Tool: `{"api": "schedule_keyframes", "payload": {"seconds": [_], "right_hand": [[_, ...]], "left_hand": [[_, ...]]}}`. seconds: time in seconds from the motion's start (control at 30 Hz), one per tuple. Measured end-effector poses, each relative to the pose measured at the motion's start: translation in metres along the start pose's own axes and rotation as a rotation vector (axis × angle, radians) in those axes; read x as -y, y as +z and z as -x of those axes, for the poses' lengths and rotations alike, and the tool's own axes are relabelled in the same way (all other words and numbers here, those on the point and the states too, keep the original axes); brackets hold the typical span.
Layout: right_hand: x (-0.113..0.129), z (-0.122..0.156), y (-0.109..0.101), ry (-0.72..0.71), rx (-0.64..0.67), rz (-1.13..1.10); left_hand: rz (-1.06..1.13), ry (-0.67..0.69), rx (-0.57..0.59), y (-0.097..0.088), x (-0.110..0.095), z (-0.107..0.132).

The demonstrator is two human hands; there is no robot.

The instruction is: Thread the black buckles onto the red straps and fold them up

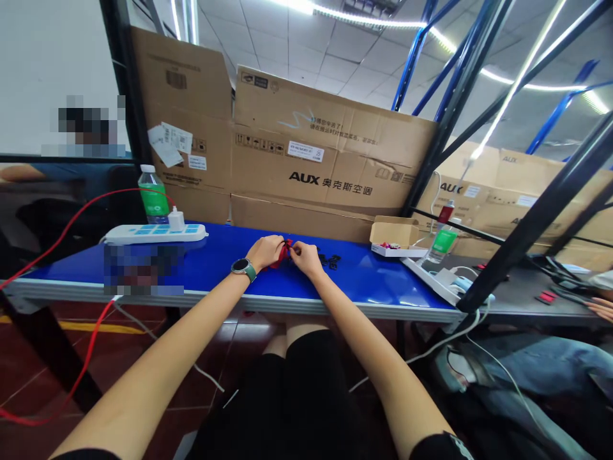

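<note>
Both my hands meet over the middle of the blue table [215, 268]. My left hand [265, 250], with a watch on its wrist, is closed around a small red piece [282, 253]. My right hand [305, 255] pinches the same red piece from the other side. Several small black parts [330, 260] lie on the table just right of my right hand.
A white power strip [153, 234] with a plugged charger and a green-labelled bottle [153, 193] sit at the left. A small open carton [395, 235], another bottle [443, 241] and a second power strip [438, 280] are at the right. Big cardboard boxes [316, 160] wall the back. A red cable [71, 223] hangs at the left. Other people sit at both sides.
</note>
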State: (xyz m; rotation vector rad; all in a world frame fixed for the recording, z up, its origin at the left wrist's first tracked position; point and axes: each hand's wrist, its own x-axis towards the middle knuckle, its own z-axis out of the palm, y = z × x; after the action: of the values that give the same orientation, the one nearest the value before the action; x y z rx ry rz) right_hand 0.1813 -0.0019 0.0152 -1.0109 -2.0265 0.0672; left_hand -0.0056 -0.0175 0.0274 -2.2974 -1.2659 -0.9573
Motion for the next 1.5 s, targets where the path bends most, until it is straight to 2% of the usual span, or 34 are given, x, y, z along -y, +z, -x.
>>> {"api": "schedule_keyframes", "payload": {"seconds": [0.17, 0.43, 0.57, 0.7, 0.83, 0.9, 1.0, 1.1, 1.23, 1.37, 1.5], "right_hand": [[0.006, 0.003, -0.006, -0.132, 0.067, 0.204], [0.010, 0.004, -0.002, -0.026, -0.034, 0.198], [0.004, 0.002, -0.007, -0.053, 0.010, 0.062], [-0.002, -0.002, -0.008, 0.016, -0.057, -0.160], [-0.008, -0.007, -0.005, -0.007, 0.063, -0.340], [-0.010, -0.009, -0.004, 0.042, 0.029, -0.415], [-0.012, -0.011, -0.005, 0.171, -0.104, -0.567], [-0.013, -0.012, -0.007, 0.271, -0.166, -0.703], [-0.013, -0.013, -0.006, 0.256, -0.135, -0.789], [-0.013, -0.012, -0.007, 0.200, -0.125, -0.716], [-0.012, -0.010, -0.010, 0.140, -0.086, -0.641]], "left_hand": [[-0.012, 0.101, 0.080, 0.000, -0.006, -0.001], [0.054, 0.103, 0.075, 0.000, -0.008, -0.001], [0.038, 0.088, 0.077, -0.001, -0.007, 0.000], [0.006, 0.061, 0.074, -0.003, -0.006, 0.000], [0.001, 0.074, 0.106, -0.004, -0.006, 0.000], [0.014, 0.080, 0.090, -0.004, -0.005, 0.000], [0.063, 0.085, 0.059, -0.003, -0.003, 0.000], [0.200, 0.059, 0.031, -0.001, -0.002, 0.000], [0.561, -0.086, 0.010, 0.004, 0.000, -0.001], [0.948, -0.164, 0.106, 0.008, -0.002, -0.002], [1.126, -0.242, 0.146, 0.011, -0.002, -0.002]]}}
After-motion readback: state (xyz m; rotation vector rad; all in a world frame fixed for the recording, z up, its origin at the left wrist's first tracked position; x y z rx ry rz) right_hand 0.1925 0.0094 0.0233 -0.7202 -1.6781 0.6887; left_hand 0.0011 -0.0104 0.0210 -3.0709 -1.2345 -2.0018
